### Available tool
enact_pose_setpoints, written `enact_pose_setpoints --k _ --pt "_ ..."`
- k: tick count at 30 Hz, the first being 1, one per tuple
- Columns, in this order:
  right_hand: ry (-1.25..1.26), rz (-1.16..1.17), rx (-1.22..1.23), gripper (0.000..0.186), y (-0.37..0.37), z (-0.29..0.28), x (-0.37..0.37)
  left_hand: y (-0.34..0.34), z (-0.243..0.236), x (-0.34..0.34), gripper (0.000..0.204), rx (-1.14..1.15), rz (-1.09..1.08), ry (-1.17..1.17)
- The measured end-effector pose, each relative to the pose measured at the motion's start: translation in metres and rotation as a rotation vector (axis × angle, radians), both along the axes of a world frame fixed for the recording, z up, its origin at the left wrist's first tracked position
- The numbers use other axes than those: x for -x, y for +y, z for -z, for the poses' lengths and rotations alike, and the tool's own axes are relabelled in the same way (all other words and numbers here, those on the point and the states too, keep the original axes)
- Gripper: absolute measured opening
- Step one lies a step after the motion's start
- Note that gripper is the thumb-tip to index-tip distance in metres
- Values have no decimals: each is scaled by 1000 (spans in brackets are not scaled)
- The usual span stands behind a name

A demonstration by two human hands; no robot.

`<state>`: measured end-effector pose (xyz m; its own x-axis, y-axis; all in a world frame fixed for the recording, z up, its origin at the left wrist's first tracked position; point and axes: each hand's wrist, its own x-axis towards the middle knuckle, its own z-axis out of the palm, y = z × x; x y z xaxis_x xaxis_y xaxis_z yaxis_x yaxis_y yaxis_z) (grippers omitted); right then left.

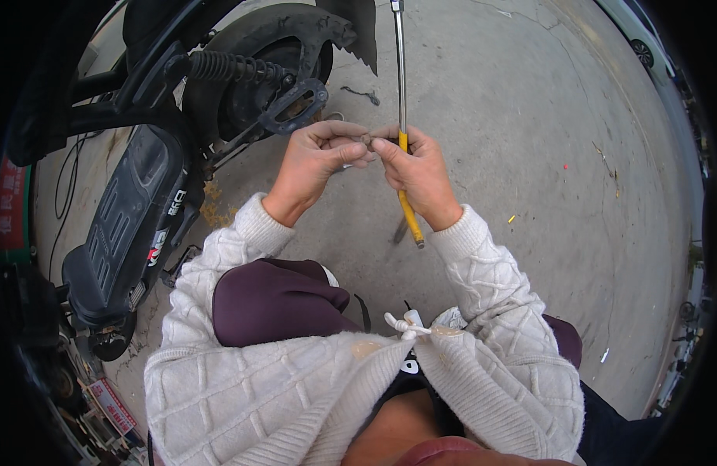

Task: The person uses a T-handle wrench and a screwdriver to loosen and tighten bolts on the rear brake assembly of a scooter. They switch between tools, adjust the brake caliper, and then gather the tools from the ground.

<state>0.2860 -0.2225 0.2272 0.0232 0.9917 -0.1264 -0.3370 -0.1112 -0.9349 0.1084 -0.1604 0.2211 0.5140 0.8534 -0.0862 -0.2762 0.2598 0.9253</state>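
Note:
My left hand (312,165) is closed in a pinch on a small, dark, nut-like metal piece (366,140). Meeting it at fingertip level, my right hand (422,172) has its thumb and forefinger at the same piece. A long tool with a chrome shaft (401,70) and a yellow handle (409,213) passes through the right hand, gripped by the fingers. Its shaft points away from me, and its far end lies at the picture's upper edge. Both hands are in front of the electric scooter's rear wheel (257,35); the piece's exact shape is too small to make out.
To the left stands the scooter, with its black footboard (125,225), coil spring shock (234,68) and a pedal-like loop (296,107) close to my left hand. A dark strip (361,95) lies on the concrete ground (529,140). A parked car (646,43) is at the far right.

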Motion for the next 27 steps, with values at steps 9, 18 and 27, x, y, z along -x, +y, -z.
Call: enact_pose_setpoints --k 9,18,27 --pt "107 -16 31 15 3 11 0 -3 -2 0 32 -70 11 56" --pt "48 -44 58 14 1 13 3 2 10 5 29 -85 35 111" --pt "-89 28 17 17 3 18 6 3 14 6 27 -46 37 141"
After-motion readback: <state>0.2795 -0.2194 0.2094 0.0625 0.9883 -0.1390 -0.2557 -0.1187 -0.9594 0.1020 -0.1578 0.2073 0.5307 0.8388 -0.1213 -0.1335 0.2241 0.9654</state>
